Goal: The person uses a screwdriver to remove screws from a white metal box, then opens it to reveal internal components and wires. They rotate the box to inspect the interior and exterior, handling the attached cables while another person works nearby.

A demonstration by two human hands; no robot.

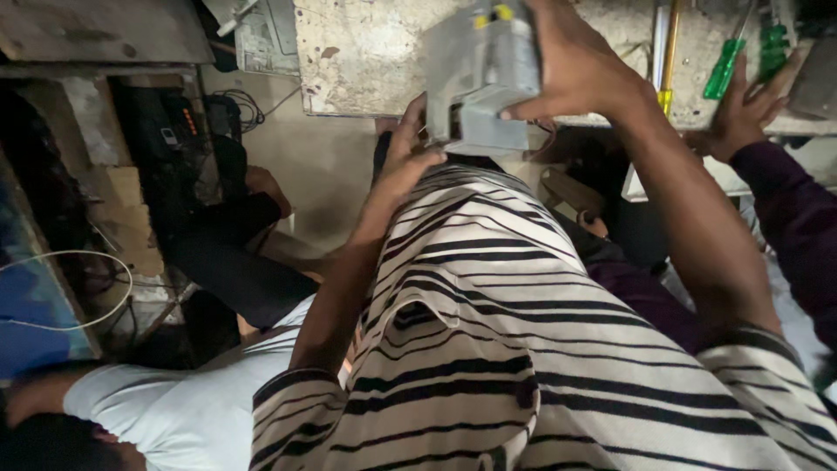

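Observation:
A grey box-shaped metal device [484,74] with small yellow parts on top sits at the near edge of a speckled stone workbench [362,61]. My right hand [571,65] wraps over its right side and grips it. My left hand [410,157] touches its lower left corner from below, fingers curled against it. My striped shirt fills the lower middle of the view.
Another person's hand [745,109] in a dark purple sleeve rests on the bench at right, beside green-handled screwdrivers [725,68]. A person in a white shirt [183,401] crouches at lower left. Dark equipment and cables [174,131] stand under a shelf at left.

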